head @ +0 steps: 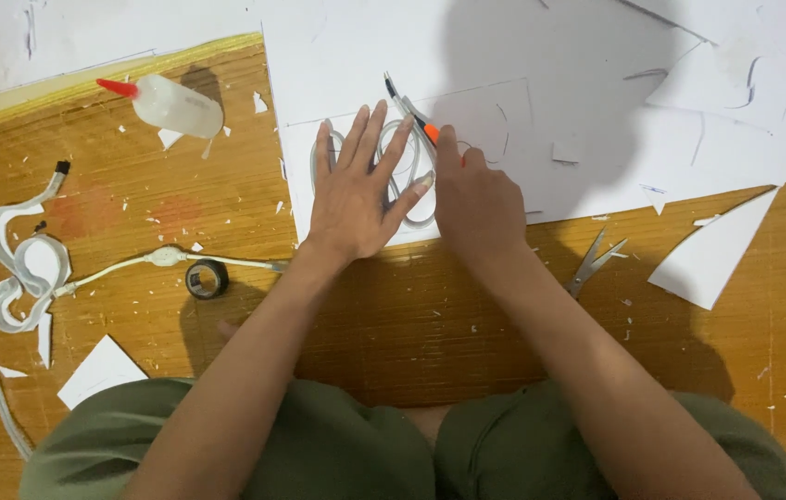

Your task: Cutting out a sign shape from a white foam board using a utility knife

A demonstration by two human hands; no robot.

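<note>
My left hand lies flat with fingers spread, pressing a looped grey strip onto a white board sheet. My right hand is right beside it, gripping an orange and black craft knife whose tip touches the sheet just above the strip. Both forearms reach out from my lap over the wooden floor.
A glue bottle with a red nozzle lies far left. A coiled white strip with a cable and a roll of black tape sit at the left. Scissors lie right of my right arm. White offcuts and scraps litter the floor.
</note>
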